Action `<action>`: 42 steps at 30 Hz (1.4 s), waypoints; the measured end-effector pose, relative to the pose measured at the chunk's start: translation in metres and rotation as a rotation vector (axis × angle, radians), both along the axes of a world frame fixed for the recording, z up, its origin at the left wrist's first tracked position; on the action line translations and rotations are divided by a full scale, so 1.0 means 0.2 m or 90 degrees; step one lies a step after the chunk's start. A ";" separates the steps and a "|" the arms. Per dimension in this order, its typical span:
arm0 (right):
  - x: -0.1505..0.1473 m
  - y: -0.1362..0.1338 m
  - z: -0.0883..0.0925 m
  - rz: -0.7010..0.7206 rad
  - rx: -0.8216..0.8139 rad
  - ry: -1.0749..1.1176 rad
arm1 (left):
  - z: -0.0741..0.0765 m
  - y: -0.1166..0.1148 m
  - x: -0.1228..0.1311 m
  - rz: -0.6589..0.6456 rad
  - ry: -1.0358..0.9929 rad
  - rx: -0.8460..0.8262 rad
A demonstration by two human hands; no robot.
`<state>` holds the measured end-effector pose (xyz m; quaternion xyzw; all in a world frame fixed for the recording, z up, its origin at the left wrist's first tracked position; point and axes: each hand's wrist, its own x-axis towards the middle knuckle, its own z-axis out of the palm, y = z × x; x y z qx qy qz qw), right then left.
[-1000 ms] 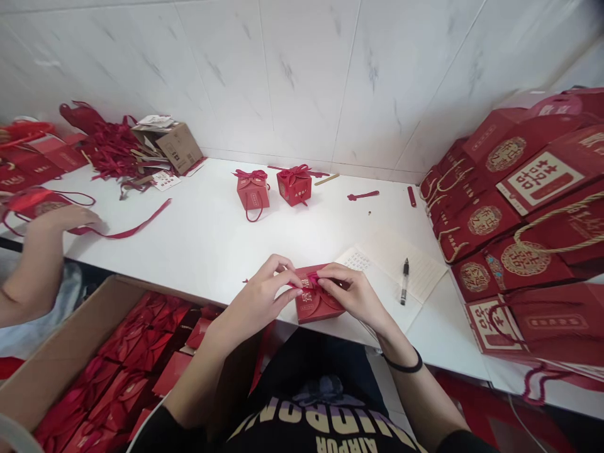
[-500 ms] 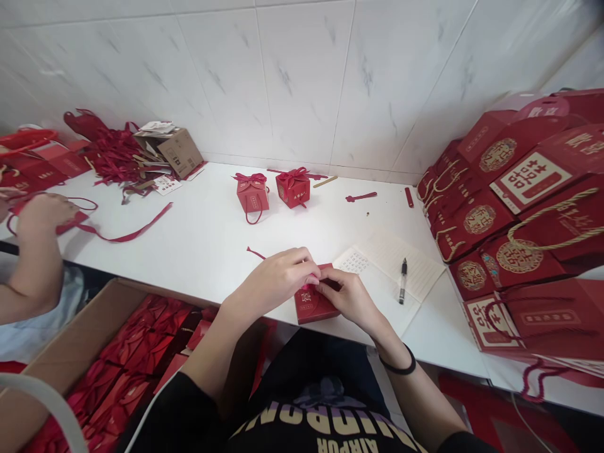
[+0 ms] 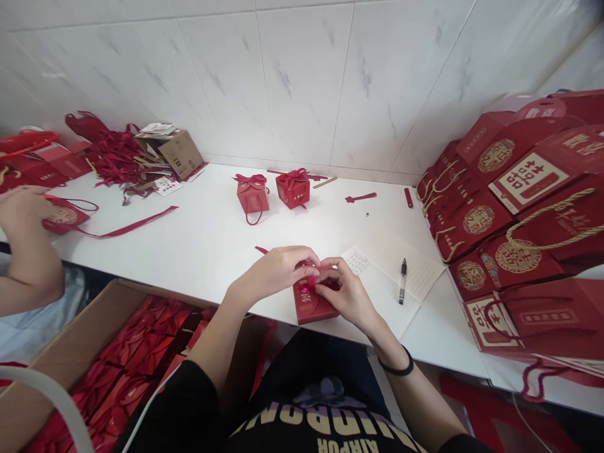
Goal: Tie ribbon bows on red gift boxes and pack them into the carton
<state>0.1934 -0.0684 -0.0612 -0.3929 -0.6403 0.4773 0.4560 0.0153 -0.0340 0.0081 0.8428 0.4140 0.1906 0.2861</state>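
At far left, a co-worker's hand [image 3: 21, 206] was at a flat red box with a gold medallion [image 3: 67, 217] on the white bench [image 3: 202, 233]; its grip could not be determined. Below, an open brown cardboard carton [image 3: 78, 336] held rows of red boxes. Mid-bench, two small red paper boxes with ribbon bows [image 3: 253, 196] stood near the wall.

The left hand [image 3: 285, 267], nearly closed, pinched a crimson fabric ribbon [image 3: 311, 283] between thumb and fingertips. Beneath lay the red gold-printed paper box [image 3: 309, 309], at the bench's near edge. The right hand [image 3: 346, 288], fingers curled, pinched the same ribbon close by. A clear black-capped pen [image 3: 403, 281] lay further right.

Step in hand, as judged: knotting the ribbon over the lid. The next move appeared to call for drawing the loops through and tightening evenly, without crushing the lid.
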 end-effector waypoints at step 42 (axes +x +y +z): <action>0.02 -0.04 -0.01 -0.156 0.308 -0.133 | -0.35 -0.18 0.12 0.212 -0.309 -0.068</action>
